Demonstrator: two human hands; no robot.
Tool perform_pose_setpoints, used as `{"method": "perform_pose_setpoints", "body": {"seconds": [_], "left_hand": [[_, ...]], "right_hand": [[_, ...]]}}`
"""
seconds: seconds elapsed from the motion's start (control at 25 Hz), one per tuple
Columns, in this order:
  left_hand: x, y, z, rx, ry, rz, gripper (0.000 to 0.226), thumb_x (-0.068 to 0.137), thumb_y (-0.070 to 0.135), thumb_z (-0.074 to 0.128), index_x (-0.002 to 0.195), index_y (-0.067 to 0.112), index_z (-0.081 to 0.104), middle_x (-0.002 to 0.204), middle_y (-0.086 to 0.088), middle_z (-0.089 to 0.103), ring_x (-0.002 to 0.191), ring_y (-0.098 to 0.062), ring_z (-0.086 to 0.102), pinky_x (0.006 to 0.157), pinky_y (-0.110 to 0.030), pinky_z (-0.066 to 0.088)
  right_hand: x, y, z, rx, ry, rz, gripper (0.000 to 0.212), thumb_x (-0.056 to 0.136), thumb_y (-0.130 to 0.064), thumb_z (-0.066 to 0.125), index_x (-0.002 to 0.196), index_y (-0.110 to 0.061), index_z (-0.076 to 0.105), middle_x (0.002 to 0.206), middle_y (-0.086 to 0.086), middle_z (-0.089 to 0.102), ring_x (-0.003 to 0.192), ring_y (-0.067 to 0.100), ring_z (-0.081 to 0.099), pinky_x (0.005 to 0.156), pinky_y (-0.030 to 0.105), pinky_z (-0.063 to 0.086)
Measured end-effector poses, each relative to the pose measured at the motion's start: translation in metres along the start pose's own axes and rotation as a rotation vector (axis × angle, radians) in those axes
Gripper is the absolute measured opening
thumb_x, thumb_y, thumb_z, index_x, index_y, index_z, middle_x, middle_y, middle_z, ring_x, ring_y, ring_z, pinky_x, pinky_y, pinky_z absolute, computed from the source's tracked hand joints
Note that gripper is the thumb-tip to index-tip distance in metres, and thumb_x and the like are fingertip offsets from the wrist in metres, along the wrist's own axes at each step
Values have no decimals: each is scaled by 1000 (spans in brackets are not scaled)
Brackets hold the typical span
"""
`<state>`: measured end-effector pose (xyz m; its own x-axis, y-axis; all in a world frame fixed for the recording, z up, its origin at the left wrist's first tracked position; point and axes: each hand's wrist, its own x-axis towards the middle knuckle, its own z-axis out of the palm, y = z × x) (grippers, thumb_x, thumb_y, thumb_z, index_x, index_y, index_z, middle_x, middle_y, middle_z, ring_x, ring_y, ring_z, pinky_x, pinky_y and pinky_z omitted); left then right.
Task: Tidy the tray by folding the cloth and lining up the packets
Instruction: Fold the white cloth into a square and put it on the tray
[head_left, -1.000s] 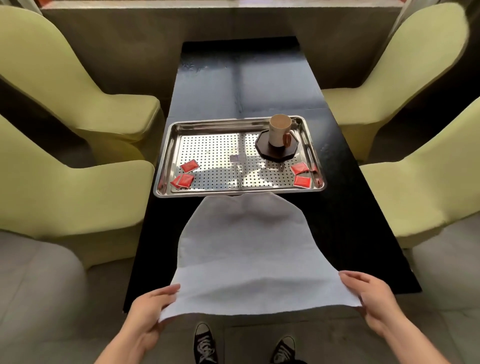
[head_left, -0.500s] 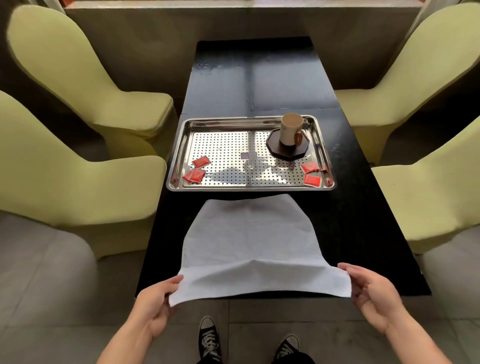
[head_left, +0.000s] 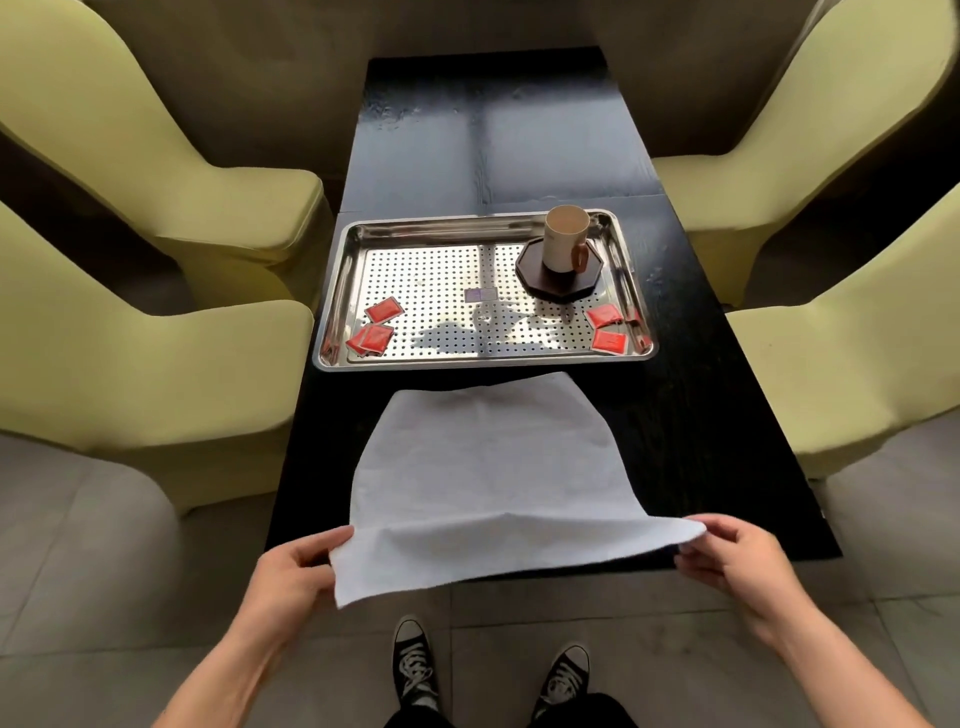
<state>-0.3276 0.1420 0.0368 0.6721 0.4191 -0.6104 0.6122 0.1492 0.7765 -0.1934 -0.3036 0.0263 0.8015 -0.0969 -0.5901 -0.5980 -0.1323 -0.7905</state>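
A white cloth (head_left: 488, 467) lies spread on the black table (head_left: 701, 441), its far edge just short of the steel tray (head_left: 447, 228). My left hand (head_left: 291, 577) pinches the cloth's near left corner, which hangs past the table's front edge. My right hand (head_left: 737, 561) pinches the near right corner. On the perforated tray, red packets lie scattered: three at the front left (head_left: 374, 332) and two at the front right (head_left: 605, 325).
A beige mug (head_left: 563, 244) stands on a dark octagonal coaster (head_left: 540, 286) in the tray's far right corner. Yellow-green chairs (head_left: 156, 364) flank the table on both sides. My shoes (head_left: 415, 660) are on the tiled floor below.
The cloth has been drawn toward me, so its far edge no longer touches the tray. Both hands kept hold of the near corners.
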Motion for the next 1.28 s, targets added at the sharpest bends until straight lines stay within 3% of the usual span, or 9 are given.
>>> {"method": "perform_pose_setpoints", "body": {"seconds": [0.12, 0.2, 0.28, 0.4, 0.52, 0.68, 0.8, 1.08, 1.28], "left_hand": [[4, -4, -10, 375, -14, 205, 30, 74, 10, 86, 101, 22, 78, 94, 9, 78, 95, -6, 71, 79, -14, 51], [4, -3, -12, 405, 11, 313, 7, 75, 29, 83, 81, 27, 80, 84, 9, 74, 85, -12, 69, 70, -10, 46], [6, -8, -13, 434, 27, 406, 14, 75, 36, 75, 70, 23, 78, 92, 7, 67, 89, -11, 63, 74, -13, 43], [2, -19, -15, 220, -32, 312, 20, 80, 35, 71, 81, 18, 81, 107, 11, 74, 101, 5, 64, 85, -13, 45], [6, -31, -18, 124, -13, 254, 26, 84, 41, 66, 84, 18, 78, 84, 0, 77, 80, -10, 66, 69, -15, 48], [22, -26, -6, 89, 27, 240, 27, 89, 38, 64, 83, 14, 76, 85, -10, 76, 82, -21, 68, 79, -37, 48], [26, -28, -10, 30, 52, 209, 29, 87, 41, 64, 86, 16, 77, 84, -7, 78, 75, -13, 70, 69, -24, 54], [57, 52, 7, -108, 159, 228, 18, 95, 24, 62, 82, 15, 71, 86, -17, 69, 58, -20, 61, 55, -33, 53], [48, 169, -7, -399, 115, 536, 20, 80, 38, 75, 77, 18, 77, 82, 9, 74, 80, -16, 74, 65, -33, 63]], "right_hand": [[10, -5, 1, -72, -13, -55, 16, 92, 4, 61, 89, -3, 75, 66, 9, 68, 65, 21, 62, 61, 33, 59], [8, -5, 0, -83, -2, -97, 22, 93, 3, 60, 84, -9, 76, 75, 7, 69, 74, 21, 63, 69, 38, 58], [3, -4, -2, -72, -36, -131, 20, 94, -1, 60, 86, -11, 75, 90, 3, 74, 87, 19, 69, 77, 38, 57], [-6, 0, -10, -23, -157, -72, 16, 94, -5, 60, 83, -6, 72, 89, 13, 74, 85, 22, 71, 78, 33, 61], [-3, -4, -9, -161, -185, -23, 13, 93, -8, 63, 88, 1, 70, 91, 24, 75, 80, 31, 73, 69, 37, 58], [15, -28, 15, -409, -137, -150, 11, 91, -6, 67, 83, -3, 72, 88, 20, 75, 80, 26, 69, 78, 41, 51], [21, -32, 8, -455, -134, -140, 11, 91, -12, 68, 82, -8, 73, 85, 11, 76, 83, 28, 72, 81, 44, 54], [37, -97, 38, -162, -112, -235, 19, 97, -9, 60, 80, -14, 66, 80, 4, 72, 76, 15, 69, 63, 29, 55], [22, -178, 33, 157, -110, -541, 6, 87, -32, 71, 86, -27, 74, 91, -3, 76, 86, 14, 75, 66, 26, 62]]}}
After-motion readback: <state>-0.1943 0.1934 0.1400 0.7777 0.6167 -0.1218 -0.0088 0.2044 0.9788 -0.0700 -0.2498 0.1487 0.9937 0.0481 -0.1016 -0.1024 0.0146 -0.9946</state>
